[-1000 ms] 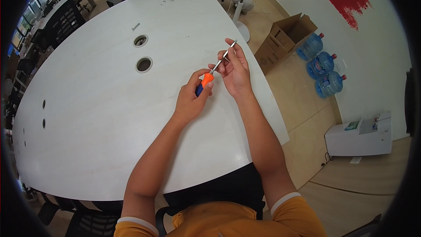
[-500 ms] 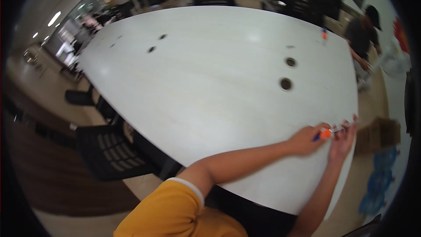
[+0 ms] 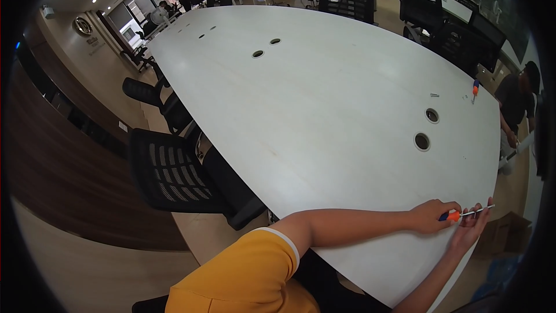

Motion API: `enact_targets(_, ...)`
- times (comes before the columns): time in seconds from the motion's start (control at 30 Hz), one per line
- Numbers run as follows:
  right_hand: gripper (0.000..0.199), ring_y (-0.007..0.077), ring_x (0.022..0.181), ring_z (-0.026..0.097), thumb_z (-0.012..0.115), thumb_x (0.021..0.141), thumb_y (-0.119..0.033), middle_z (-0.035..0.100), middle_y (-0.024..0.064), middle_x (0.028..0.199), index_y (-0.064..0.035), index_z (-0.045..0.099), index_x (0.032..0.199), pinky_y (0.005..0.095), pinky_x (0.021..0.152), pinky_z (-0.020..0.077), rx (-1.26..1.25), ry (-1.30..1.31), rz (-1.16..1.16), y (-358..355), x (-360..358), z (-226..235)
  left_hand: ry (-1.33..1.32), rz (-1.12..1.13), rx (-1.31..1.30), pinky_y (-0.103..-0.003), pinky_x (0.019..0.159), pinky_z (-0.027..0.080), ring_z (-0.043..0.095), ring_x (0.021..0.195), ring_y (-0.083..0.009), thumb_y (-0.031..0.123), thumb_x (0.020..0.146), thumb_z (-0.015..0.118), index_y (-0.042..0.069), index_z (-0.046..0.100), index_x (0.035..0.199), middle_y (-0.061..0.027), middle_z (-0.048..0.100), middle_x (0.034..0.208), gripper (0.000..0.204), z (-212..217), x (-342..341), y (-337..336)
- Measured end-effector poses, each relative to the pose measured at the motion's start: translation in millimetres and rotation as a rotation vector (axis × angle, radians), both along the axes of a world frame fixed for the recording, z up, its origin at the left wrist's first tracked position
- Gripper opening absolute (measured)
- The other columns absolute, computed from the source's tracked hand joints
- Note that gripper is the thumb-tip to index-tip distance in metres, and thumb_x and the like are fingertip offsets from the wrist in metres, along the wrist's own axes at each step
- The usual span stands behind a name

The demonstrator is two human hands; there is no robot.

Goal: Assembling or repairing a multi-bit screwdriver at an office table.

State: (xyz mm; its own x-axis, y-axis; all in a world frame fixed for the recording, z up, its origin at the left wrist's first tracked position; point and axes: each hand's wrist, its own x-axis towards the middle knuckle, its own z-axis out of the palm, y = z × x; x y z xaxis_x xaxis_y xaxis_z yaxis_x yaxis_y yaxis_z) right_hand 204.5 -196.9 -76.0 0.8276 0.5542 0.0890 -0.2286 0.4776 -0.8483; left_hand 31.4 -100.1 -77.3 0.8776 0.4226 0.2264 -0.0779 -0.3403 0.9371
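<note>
Left hand (image 3: 430,216): grip closed round the orange-and-blue handle of a screwdriver (image 3: 457,215), knuckles resting at the worktop (image 3: 324,116) near edge.
Right hand (image 3: 472,227): fingers curled up onto the thin metal shaft, tips pinching it; grip clamped on the shaft, far as I can tell.
Screwdriver: held level btwn both hands, just off the worktop's near-right corner, shaft pointing right.
Step in hand: looks like fiddling w/ the shaft end, seating or turning it vs the handle; can't tell which, too small.
Next move calls for: prob. steady hold on the handle while the other fingers twist; head is turned away from the hands, so eyes back on them first.
Other bits: 2nd orange-and-blue screwdriver (image 3: 475,88) far right on the worktop, small screws (image 3: 434,95) beside it; two round cable holes (image 3: 427,128) nearer.
Around: black mesh chair (image 3: 174,177) at the left edge; another person (image 3: 518,101) at the far right.
</note>
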Motion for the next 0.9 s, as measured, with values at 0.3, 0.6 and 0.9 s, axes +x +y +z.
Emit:
enact_targets(0.3,0.037,0.0077,0.093,0.062,0.062,0.108,-0.024,0.062,-0.0003,0.108,-0.0110,0.054,0.142,0.0326,0.088,0.0565,-0.029,-0.041,-0.039,-35.3,35.4,-20.8,-0.075,-0.017,-0.014,-0.049,0.070,0.049,0.065,0.074,-0.0401,0.028,0.100,0.065,0.013,0.057,0.135,-0.0190,0.066,0.080,0.039,-2.2,16.9,-20.0)
enact_targets(0.6,0.043,0.0056,0.072,0.053,0.059,0.110,-0.028,0.067,0.0045,0.098,-0.0018,0.057,0.144,0.0220,0.063,0.0448,0.011,-0.011,0.088,0.8,-5.3,2.3,0.056,0.017,-0.128,-0.031,0.074,0.051,0.062,0.074,-0.0133,0.022,0.103,0.065,0.016,0.060,0.140,-0.0024,0.065,0.081,0.038,-9.0,8.4,2.0)
enact_targets(0.9,0.040,0.0062,0.066,0.051,0.056,0.112,-0.028,0.064,0.0025,0.095,-0.0029,0.057,0.143,0.0262,0.069,0.0563,-0.029,-0.033,0.080,-10.9,-3.2,9.5,0.125,-0.026,-0.170,-0.030,0.078,0.050,0.062,0.079,-0.0116,0.022,0.105,0.064,0.016,0.059,0.140,-0.0016,0.066,0.085,0.036,-3.3,13.1,-7.3)
